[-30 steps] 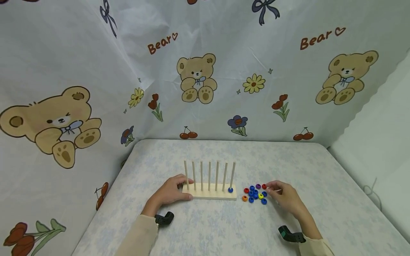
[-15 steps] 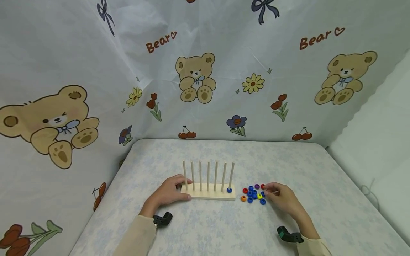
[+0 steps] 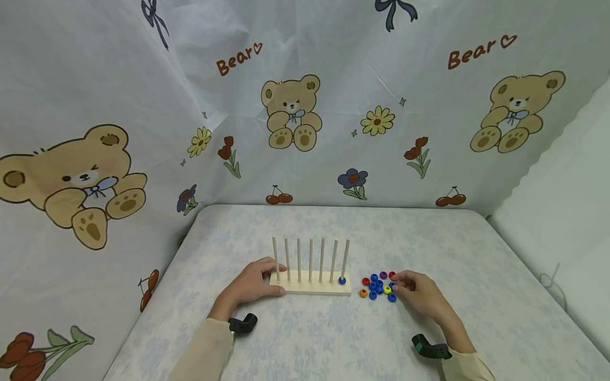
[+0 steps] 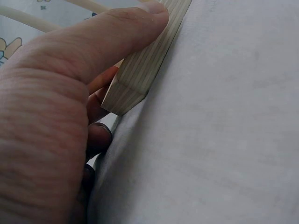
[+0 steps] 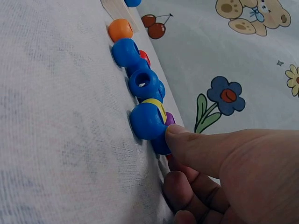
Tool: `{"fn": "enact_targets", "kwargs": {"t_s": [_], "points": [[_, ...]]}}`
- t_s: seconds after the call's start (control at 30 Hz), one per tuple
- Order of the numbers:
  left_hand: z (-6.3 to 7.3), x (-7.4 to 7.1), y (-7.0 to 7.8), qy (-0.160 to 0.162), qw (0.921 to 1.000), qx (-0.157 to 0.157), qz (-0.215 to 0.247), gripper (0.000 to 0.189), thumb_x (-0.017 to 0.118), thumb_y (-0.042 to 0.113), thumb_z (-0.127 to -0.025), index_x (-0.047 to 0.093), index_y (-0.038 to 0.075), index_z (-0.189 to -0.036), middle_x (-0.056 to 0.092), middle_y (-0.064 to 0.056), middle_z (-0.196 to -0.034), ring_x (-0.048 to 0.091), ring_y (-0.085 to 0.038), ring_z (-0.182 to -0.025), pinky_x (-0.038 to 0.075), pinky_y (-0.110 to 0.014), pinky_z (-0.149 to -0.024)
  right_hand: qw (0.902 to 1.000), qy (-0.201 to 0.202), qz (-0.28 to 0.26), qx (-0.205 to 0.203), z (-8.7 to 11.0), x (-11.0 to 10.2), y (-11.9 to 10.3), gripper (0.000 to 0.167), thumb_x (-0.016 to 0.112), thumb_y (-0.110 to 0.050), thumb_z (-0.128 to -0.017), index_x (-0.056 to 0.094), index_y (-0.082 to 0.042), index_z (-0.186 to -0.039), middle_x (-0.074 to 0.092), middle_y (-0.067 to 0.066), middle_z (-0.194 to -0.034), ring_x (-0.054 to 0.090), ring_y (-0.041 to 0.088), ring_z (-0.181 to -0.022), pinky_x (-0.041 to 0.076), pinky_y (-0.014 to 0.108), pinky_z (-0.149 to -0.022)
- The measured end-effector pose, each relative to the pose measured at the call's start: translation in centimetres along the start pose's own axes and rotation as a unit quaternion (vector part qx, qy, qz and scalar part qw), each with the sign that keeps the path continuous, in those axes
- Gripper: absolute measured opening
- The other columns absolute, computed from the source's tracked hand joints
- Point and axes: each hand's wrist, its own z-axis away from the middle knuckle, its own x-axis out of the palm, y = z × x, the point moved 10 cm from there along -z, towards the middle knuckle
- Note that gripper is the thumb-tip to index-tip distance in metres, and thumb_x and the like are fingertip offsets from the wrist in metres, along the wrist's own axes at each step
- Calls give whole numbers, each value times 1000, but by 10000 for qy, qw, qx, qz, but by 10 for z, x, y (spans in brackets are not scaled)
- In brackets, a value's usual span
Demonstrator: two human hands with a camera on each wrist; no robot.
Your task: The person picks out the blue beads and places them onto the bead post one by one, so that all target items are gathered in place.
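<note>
1. My right grip (image 3: 421, 296) is off the right end of the wooden board (image 3: 316, 288), with the loose beads (image 3: 379, 290) between them. Up close, the right wrist camera shows its thumb (image 5: 205, 151) against a blue bead (image 5: 160, 144). The head camera sees only a bit of that bead. I can't tell if it is pinched or just touched.
2. That blue bead is on the side of the pile away from the board. My right grip is much nearer to it than my left. I think this matters most: the board is leftward, past the other beads.
3. My left grip (image 3: 250, 284) holds the board's left end, thumb on the near edge, a finger behind. The left wrist camera shows stripes on that edge; the head camera doesn't.
4. The board is long from side to side, and its right end points toward the beads.
5. Seven pegs (image 3: 311, 259) stand along the board. The peg at its right end has one blue bead (image 3: 342, 281) at the bottom.
6. Far behind the board, past the bench (image 3: 314, 338), is a bear cloth (image 3: 333, 95).
</note>
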Motion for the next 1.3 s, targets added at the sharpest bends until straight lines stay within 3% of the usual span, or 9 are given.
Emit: {"fn": "enact_targets", "kwargs": {"t_s": [1.0,1.3], "points": [[-2,0,-1,10,10000,39,42,53,84,62,-70,66,48,-117,61,21,-110,52,-14,-89,44,-30,-79,9992,-91,254,-288,0,2,-8,20,71,-10,-93,69,-5,-112,61,2,-89,52,15,-77,42,24,-64],[-1,1,-1,10,10000,32,75,53,84,63,-69,66,47,-116,61,21,-111,52,-14,-90,44,-29,-79,9995,-119,206,-184,1,3,-5,20,72,-12,-93,69,-5,-112,61,2,-90,52,13,-77,43,23,-64]]}}
